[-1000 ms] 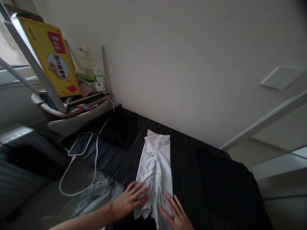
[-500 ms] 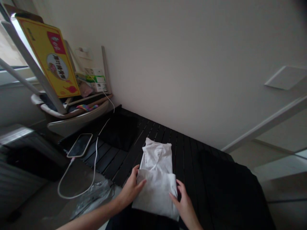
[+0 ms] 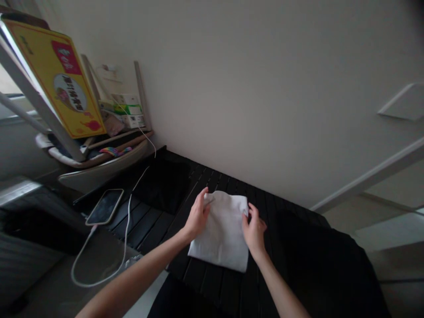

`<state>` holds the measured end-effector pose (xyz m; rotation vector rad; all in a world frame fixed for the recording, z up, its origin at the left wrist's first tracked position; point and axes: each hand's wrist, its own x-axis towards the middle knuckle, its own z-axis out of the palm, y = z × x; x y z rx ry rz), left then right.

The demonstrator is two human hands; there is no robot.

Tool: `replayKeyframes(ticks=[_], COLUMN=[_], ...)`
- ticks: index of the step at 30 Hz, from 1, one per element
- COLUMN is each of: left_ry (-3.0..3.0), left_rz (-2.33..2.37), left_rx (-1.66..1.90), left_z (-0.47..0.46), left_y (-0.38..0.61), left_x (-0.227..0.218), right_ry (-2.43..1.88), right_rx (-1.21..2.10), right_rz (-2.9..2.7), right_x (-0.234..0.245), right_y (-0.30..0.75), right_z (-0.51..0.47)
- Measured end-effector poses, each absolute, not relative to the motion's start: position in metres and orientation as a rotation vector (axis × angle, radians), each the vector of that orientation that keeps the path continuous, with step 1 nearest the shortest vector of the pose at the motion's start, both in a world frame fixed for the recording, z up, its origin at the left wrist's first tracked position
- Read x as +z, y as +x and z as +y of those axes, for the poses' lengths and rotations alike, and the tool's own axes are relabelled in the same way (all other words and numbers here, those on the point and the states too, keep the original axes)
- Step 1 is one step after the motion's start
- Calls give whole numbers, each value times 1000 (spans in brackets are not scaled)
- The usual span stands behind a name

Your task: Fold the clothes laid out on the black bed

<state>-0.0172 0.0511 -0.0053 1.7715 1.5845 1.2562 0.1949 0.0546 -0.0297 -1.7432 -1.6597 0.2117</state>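
Folded white shirt (image 3: 220, 234) — lengthwise toward wall (image 3: 265, 110)

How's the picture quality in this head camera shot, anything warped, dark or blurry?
In the head view, the wide lens tilts the scene and stretches the yellow board toward the upper left corner; the black slatted surface loses detail in shadow; the folded white garment stands out clearly, and the left hand and right hand show no strong blur.
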Motion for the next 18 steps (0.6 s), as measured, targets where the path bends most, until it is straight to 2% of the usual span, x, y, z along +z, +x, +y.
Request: replayKeyframes(ticks=[4, 8, 14, 18], left_ry=[1979, 2277, 2302, 2102], left_rz=[2020, 1903, 1936, 2274], left_rx=[931, 571, 589, 732], left_z=[71, 59, 55, 46], left_y=[2, 6, 2, 3], left_x=[-48, -88, -95, -99], right_ry=[-2060, -2083, -2066, -2206], right_rx=[-19, 84, 66, -92], right_rz=[-1825, -2081, -2044, -1729], right_x=[-70, -118, -127, -124], right_y=[169, 160, 163, 165], right_z=[70, 56, 53, 42])
